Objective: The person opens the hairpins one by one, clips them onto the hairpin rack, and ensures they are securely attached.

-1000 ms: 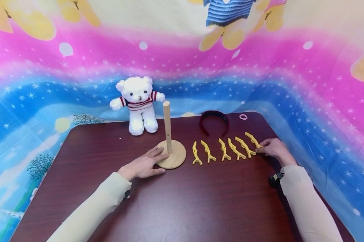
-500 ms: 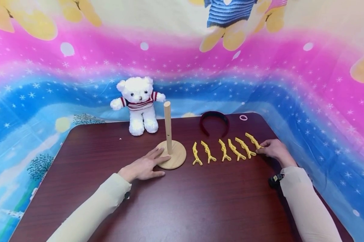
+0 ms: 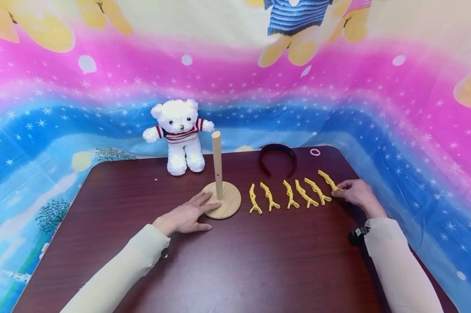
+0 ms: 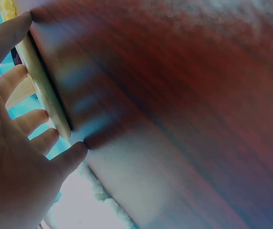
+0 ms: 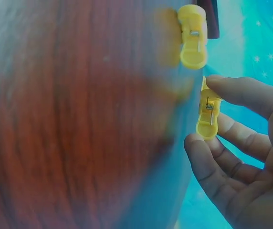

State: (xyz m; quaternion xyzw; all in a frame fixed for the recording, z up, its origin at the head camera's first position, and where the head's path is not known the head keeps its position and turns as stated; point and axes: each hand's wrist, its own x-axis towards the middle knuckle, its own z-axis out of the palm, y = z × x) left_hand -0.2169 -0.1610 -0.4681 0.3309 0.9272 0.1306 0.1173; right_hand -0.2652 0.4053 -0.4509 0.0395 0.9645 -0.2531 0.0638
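Note:
My left hand [image 3: 182, 217] lies with fingers spread at the near left side of a wooden stand, touching its round base [image 3: 230, 204]. A wooden post [image 3: 217, 161] rises upright from that base. In the left wrist view, the left fingers [image 4: 31, 121] are extended along the base's edge. On the right, thumb and fingers of my right hand [image 3: 356, 192] pinch the handle end of the rightmost yellow alligator hair clip [image 3: 327, 179]. The right wrist view shows this clip [image 5: 209, 114] between thumb and fingertips, its small spring visible. Several matching hair clips [image 3: 290, 194] form a row leftward.
A white teddy bear [image 3: 181, 134] in a striped sweater sits at the table's back left. Behind the clips lie a dark red headband [image 3: 263, 163] and a pink hair tie [image 3: 315, 152]. A printed cloth [image 3: 235, 104] surrounds the dark wooden table [image 3: 251, 269].
The pinched hair clip and my right hand have shifted very slightly to the right. My left hand stays at the base.

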